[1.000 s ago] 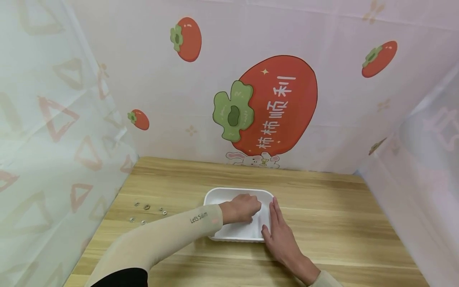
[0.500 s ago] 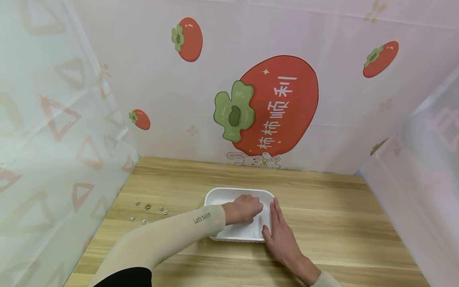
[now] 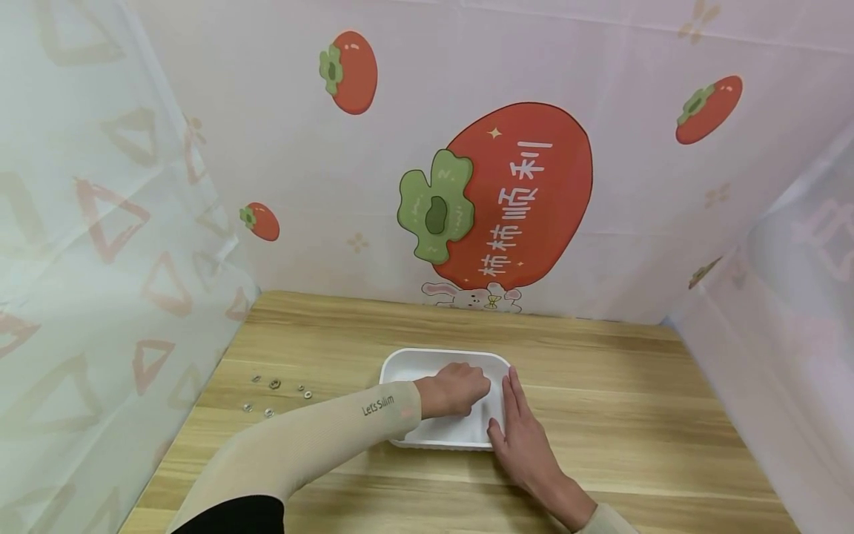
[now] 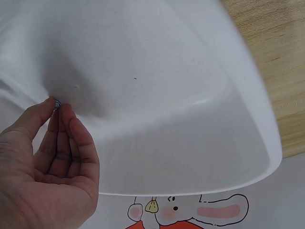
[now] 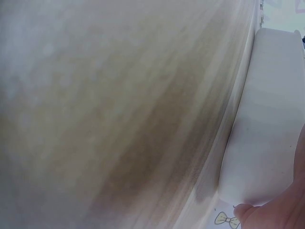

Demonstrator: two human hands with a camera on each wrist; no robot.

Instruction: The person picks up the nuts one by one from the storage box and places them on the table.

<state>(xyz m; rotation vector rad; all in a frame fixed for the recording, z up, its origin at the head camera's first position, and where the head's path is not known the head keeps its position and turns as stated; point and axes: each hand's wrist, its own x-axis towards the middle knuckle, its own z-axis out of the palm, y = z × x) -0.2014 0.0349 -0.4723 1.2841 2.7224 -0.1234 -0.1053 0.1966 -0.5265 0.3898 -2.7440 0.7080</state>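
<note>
A white rectangular tray [image 3: 408, 363] stands on the wooden table. My left hand [image 3: 457, 389] reaches into it from the left. In the left wrist view, the thumb and fingertips of this hand pinch a small shiny metal nut [image 4: 57, 104] close to the tray's inner surface; most of the nut is hidden by the fingers. My right hand [image 3: 530, 449] rests with straight fingers along the tray's right rim, thumb at the near right corner. The right wrist view has only part of that hand [image 5: 274, 210], beside the tray's outer wall [image 5: 267, 114].
Several small metal nuts and similar pieces lie spread out on the table's left side, among them a larger nut [image 3: 275, 384] and a ring-shaped one [image 3: 308, 395]. A patterned cloth backdrop [image 3: 640, 222] closes off the back and both sides.
My left hand and forearm have shifted very slightly to the right over the tray. The right hand and the tray look unchanged.
</note>
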